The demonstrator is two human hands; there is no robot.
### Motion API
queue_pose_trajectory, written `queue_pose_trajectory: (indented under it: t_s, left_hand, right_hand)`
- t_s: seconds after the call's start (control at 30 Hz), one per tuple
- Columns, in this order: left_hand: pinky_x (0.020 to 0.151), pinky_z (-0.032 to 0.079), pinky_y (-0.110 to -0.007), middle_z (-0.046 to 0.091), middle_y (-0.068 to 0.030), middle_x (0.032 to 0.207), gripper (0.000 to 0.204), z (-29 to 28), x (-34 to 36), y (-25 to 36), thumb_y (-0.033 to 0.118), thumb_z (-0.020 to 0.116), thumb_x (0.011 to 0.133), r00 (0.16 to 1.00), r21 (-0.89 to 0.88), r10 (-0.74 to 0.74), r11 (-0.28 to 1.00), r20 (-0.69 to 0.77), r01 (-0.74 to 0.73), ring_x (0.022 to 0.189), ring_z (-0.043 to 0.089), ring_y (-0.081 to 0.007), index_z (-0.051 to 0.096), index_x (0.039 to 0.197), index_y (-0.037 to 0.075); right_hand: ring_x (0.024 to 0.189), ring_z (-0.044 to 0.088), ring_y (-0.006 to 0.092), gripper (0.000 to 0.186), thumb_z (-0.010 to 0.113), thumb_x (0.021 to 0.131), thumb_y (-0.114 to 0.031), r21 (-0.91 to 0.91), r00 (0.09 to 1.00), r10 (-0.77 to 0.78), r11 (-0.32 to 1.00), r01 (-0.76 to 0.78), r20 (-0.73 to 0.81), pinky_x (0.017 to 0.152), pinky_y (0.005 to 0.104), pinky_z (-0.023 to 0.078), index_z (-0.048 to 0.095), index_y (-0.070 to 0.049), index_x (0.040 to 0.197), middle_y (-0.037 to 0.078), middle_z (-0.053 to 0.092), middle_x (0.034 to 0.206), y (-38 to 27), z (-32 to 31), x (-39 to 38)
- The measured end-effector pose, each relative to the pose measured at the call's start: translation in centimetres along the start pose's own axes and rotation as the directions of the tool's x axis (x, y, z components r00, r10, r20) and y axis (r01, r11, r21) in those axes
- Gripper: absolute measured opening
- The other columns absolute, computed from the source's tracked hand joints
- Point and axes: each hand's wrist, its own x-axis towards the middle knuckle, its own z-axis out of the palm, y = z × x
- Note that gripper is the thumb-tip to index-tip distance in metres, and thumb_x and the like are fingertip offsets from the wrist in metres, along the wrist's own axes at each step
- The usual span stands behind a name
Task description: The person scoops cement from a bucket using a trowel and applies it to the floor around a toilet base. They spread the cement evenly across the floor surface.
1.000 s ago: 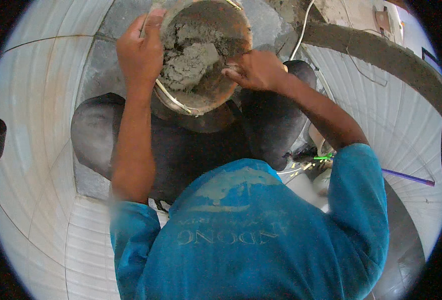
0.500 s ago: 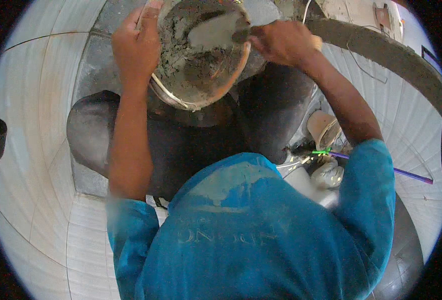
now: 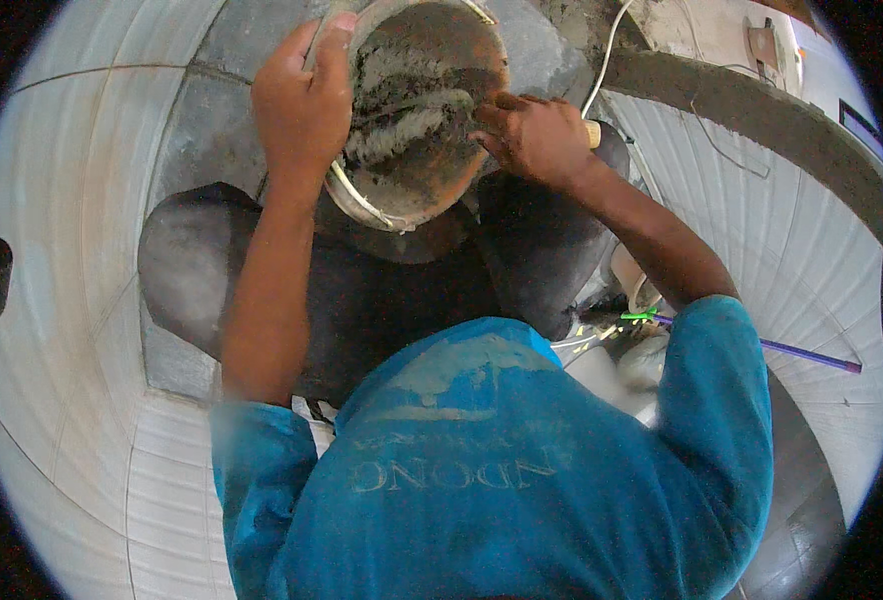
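Observation:
A round bucket with grey wet mortar in it stands tilted between my bent legs. My left hand is closed on the bucket's left rim, with the thumb on top. The bucket's pale bail handle hangs down over its near side. In my right hand, at the right rim, is a trowel, whose wooden handle end pokes out behind the fist. The trowel's blade lies inside the bucket among the mortar, smeared by motion and hard to make out.
A curved cement-coated ledge runs along the upper right, with a thin wire hanging over it. White cable passes beside the bucket. Near my right elbow are a small tub, a purple stick and a plastic bag. Pale tiles line the left.
The bucket and my left hand have shifted slightly right and down. My right hand has moved down and left with the trowel, and the blade, plain before, now blends with the mortar.

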Motion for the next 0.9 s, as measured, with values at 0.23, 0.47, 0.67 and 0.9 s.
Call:
queue_pose_trajectory:
  t_s: [0.23,0.47,0.67,0.9]
  left_hand:
    - [0.068,0.046,-0.034,0.064,-0.0141,0.074,0.037,0.6,0.7,0.3,0.036,0.055,0.09,0.982,-0.077,0.146,0.985,-0.12,-0.156,0.066,0.057,-0.0215,0.067,0.094,0.001]
    - [0.072,0.046,-0.032,0.066,-0.0151,0.08,0.035,0.1,-0.1,0.3,0.033,0.054,0.091,0.996,-0.097,0.044,0.994,-0.073,-0.051,0.074,0.061,-0.0204,0.066,0.1,0.002]
    - [0.071,0.046,-0.033,0.066,-0.0146,0.08,0.035,0.3,0.3,1.0,0.033,0.054,0.092,0.988,-0.049,0.048,0.997,-0.144,-0.056,0.073,0.06,-0.0209,0.067,0.1,0.002]
    - [0.074,0.045,-0.031,0.067,-0.0129,0.083,0.036,0.0,0.5,1.4,0.035,0.052,0.092,0.992,-0.045,0.086,0.995,-0.089,-0.09,0.076,0.058,-0.0204,0.067,0.1,0.003]
  right_hand:
    - [0.076,0.065,0.0369,0.043,0.045,0.09,-0.05,-0.016,0.949,0.001,1.0,0.005,0.315,0.072,0.049,0.05,0.066,-0.013,0.095,0.018,0.066,0.077,-1.1,-3.9,1.8]
    - [0.074,0.066,0.0356,0.041,0.048,0.089,-0.045,-0.108,0.992,0.122,0.987,-0.118,0.032,0.068,0.0484,0.052,0.066,-0.008,0.091,0.016,0.066,0.078,2.3,-5.5,0.5]
    - [0.074,0.066,0.0362,0.04,0.047,0.088,-0.047,0.013,0.979,0.001,1.0,-0.004,0.202,0.069,0.0477,0.052,0.067,-0.012,0.089,0.017,0.066,0.075,-1.7,0.5,1.9]
    - [0.079,0.064,0.0393,0.045,0.045,0.088,-0.05,0.219,0.972,-0.057,0.976,0.007,0.226,0.076,0.0472,0.051,0.067,-0.015,0.105,0.019,0.066,0.078,-1.1,-0.3,1.7]
